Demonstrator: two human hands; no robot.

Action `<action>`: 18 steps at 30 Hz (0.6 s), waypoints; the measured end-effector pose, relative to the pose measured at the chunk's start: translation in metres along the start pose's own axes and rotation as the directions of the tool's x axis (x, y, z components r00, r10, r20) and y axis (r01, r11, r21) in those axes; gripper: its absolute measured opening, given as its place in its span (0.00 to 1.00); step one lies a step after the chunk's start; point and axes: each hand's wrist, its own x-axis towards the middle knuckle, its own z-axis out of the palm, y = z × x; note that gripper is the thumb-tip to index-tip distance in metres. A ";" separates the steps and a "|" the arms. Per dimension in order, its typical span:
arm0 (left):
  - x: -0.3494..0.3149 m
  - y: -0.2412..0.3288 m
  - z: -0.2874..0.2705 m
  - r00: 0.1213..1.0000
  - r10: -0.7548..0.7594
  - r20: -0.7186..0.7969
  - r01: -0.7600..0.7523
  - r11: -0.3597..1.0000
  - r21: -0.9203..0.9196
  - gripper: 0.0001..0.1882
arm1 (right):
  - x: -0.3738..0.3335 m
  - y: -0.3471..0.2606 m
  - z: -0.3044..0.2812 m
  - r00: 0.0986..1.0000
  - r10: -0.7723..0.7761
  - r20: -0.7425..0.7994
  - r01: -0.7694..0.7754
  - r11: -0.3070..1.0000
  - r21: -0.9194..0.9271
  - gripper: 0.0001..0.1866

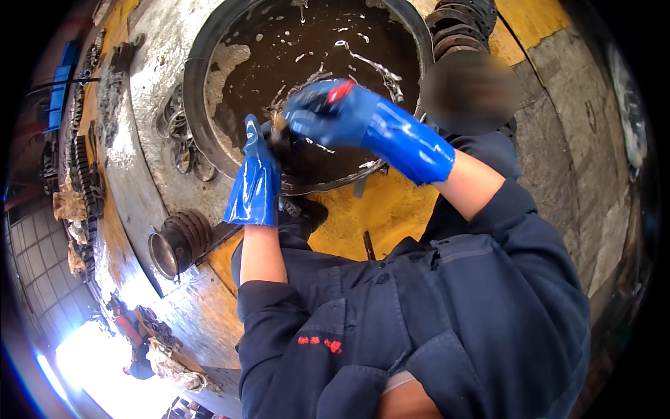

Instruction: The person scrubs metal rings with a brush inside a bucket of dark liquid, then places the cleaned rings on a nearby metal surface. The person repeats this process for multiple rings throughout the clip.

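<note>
Both of my hands wear long blue rubber gloves and meet over the near left part of a round basin [199, 115] of dark, foamy liquid. My right hand [324, 115], smeared by motion, is closed around what looks like a brush; its tan, bristle-like end [278, 124] shows beside the fingers. My left hand [257, 171] has its thumb pointing up and grips a dark part [282, 148] just under the brush. The gloves hide most of this part, so its exact shape cannot be made out.
Several metal rings [185, 143] lie left of the basin. A ribbed metal cylinder [178, 241] lies at the near left. Dark round discs [457, 24] are stacked at the far right. Chain-like parts [87, 188] line the left edge. Yellow flooring [356, 216] shows between my legs.
</note>
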 end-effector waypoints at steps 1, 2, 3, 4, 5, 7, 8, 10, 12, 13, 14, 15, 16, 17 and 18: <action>0.002 -0.002 0.001 1.000 0.005 0.009 -0.005 1.000 0.010 0.47 | -0.004 -0.011 0.001 0.991 -0.085 0.101 0.083 0.996 0.028 0.13; 0.004 -0.001 0.003 1.000 0.007 0.022 -0.008 1.000 0.023 0.47 | -0.002 0.005 0.011 0.945 -0.310 0.103 0.315 0.948 -0.039 0.13; 0.007 0.000 0.005 0.999 0.012 0.033 -0.013 0.999 0.034 0.47 | -0.001 0.021 0.019 0.848 -0.516 0.122 0.528 0.843 -0.105 0.13; 0.007 -0.002 0.005 0.999 0.010 0.034 -0.012 0.999 0.040 0.47 | -0.002 0.019 0.015 0.851 -0.486 0.199 0.517 0.841 -0.159 0.14; 0.006 -0.003 0.005 0.999 0.008 0.032 -0.010 0.999 0.046 0.47 | 0.001 0.020 0.016 0.904 -0.414 0.106 0.427 0.887 -0.175 0.12; 0.006 -0.004 0.004 1.000 0.011 0.029 -0.013 0.999 0.051 0.47 | 0.009 0.022 0.014 0.964 -0.253 -0.083 0.235 0.955 -0.181 0.10; 0.003 -0.005 0.003 1.000 0.015 0.026 -0.016 0.999 0.050 0.47 | 0.010 0.020 0.003 0.993 0.024 -0.116 -0.028 0.999 -0.037 0.12; -0.002 -0.006 0.001 1.000 0.004 0.014 -0.004 1.000 0.012 0.47 | 0.020 0.038 -0.014 0.917 0.362 -0.167 -0.317 0.917 0.242 0.15; -0.003 -0.007 -0.004 1.000 0.009 -0.019 -0.010 0.998 -0.058 0.47 | 0.029 0.054 -0.029 0.811 0.539 -0.230 -0.448 0.823 0.349 0.15; -0.003 -0.008 -0.007 0.999 0.015 -0.045 -0.019 0.995 -0.094 0.47 | 0.030 0.057 -0.030 0.749 0.604 -0.272 -0.453 0.767 0.455 0.14; -0.003 -0.009 -0.010 0.997 0.025 -0.074 -0.035 0.990 -0.134 0.47 | 0.034 0.059 -0.029 0.681 0.675 -0.284 -0.451 0.692 0.563 0.15; -0.003 -0.009 -0.013 0.993 0.036 -0.112 -0.056 0.983 -0.176 0.47 | 0.025 0.062 -0.031 0.583 0.766 -0.270 -0.477 0.591 0.650 0.16; -0.002 -0.006 -0.010 0.989 0.047 -0.140 -0.077 0.973 -0.216 0.47 | 0.028 0.081 -0.031 0.526 0.806 -0.271 -0.464 0.539 0.703 0.18; -0.003 -0.004 -0.012 0.981 0.059 -0.182 -0.105 0.961 -0.255 0.46 | 0.032 0.103 -0.024 0.476 0.841 -0.257 -0.448 0.483 0.752 0.19; -0.007 -0.001 -0.015 0.971 0.066 -0.229 -0.134 0.946 -0.294 0.46 | 0.031 0.112 -0.015 0.446 0.867 -0.225 -0.494 0.448 0.746 0.20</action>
